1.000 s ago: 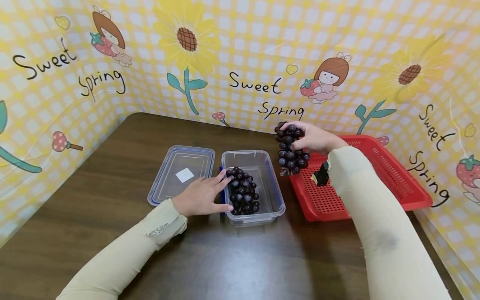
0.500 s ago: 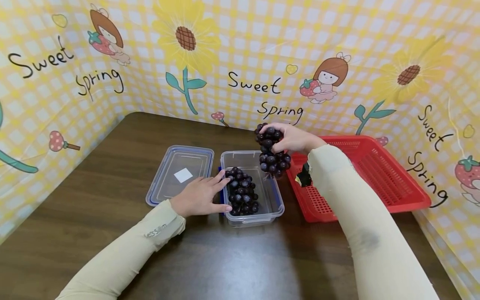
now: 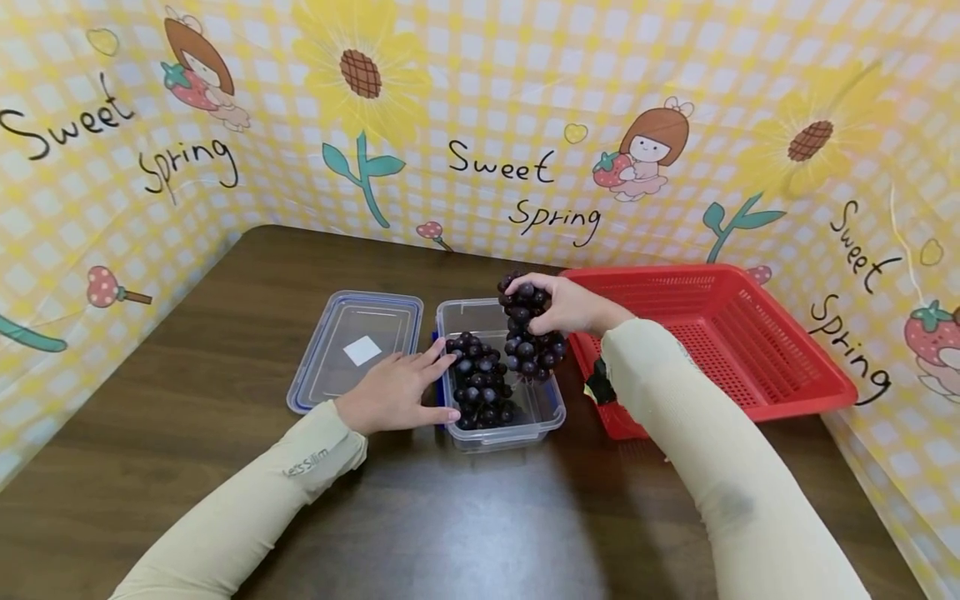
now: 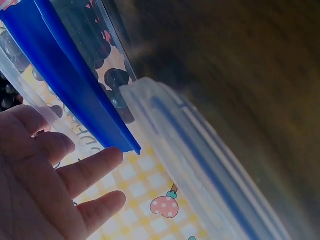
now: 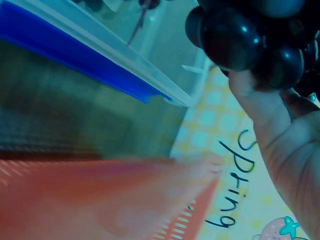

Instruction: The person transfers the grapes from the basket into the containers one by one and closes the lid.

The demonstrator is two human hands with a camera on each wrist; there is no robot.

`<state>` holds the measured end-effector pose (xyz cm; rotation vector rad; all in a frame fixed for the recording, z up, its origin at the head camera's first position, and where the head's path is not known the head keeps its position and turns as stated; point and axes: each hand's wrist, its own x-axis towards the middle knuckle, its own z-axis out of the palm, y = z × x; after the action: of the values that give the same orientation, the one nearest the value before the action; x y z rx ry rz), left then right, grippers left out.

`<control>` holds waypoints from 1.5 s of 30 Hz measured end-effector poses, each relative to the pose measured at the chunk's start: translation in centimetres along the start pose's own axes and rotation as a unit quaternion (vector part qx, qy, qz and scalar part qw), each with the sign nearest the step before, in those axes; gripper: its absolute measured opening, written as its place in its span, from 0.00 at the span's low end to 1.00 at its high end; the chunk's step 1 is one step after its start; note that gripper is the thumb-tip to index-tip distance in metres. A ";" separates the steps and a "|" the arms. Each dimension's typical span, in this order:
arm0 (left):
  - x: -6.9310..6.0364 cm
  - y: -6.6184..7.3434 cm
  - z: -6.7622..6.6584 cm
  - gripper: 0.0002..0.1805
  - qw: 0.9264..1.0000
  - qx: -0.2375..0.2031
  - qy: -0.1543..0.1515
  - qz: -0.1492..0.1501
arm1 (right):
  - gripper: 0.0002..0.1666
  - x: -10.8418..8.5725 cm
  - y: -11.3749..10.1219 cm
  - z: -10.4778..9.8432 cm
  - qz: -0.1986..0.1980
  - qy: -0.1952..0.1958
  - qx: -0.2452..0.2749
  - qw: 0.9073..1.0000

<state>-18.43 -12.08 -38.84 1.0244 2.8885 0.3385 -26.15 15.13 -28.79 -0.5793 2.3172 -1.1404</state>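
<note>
My right hand (image 3: pixel 573 307) grips a bunch of dark grapes (image 3: pixel 534 354) over the right part of a clear plastic box (image 3: pixel 553 414). In the right wrist view the thumb presses against the held grapes (image 5: pixel 232 37). A second dark bunch (image 3: pixel 480 392) lies along the left side inside the box. My left hand (image 3: pixel 393 392) has its fingers spread, with fingertips at the box's left rim. In the left wrist view these fingers (image 4: pixel 95 170) are extended beside the blue side clasp (image 4: pixel 75 85).
A clear lid with blue edging (image 3: pixel 337 367) lies on the brown table (image 3: pixel 420 517) left of the box. On the right stands a red perforated basket (image 3: pixel 795 333), partly behind my right forearm. A patterned cloth (image 3: pixel 285 108) hangs around the table's back and sides.
My right hand has carried the held grapes left from beside the basket, then lower over the box. My left hand has stayed at the box's left rim.
</note>
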 end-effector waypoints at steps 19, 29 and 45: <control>0.0 0.4 -0.2 0.47 1.000 -0.001 0.000 -0.005 | 0.33 -0.7 2.1 4.0 -0.019 -0.003 0.003 1.000; -0.1 0.5 -0.3 0.46 1.000 -0.003 0.004 -0.004 | 0.35 -0.9 3.0 4.8 0.001 0.013 0.002 1.000; -0.1 0.5 -0.1 0.47 1.000 -0.012 -0.008 -0.013 | 0.37 -0.6 2.6 5.8 0.013 0.016 -0.057 0.998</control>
<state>-18.08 -11.84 -38.61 0.9806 2.8726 0.3608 -22.62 13.39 -33.86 -0.5753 2.4216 -1.0175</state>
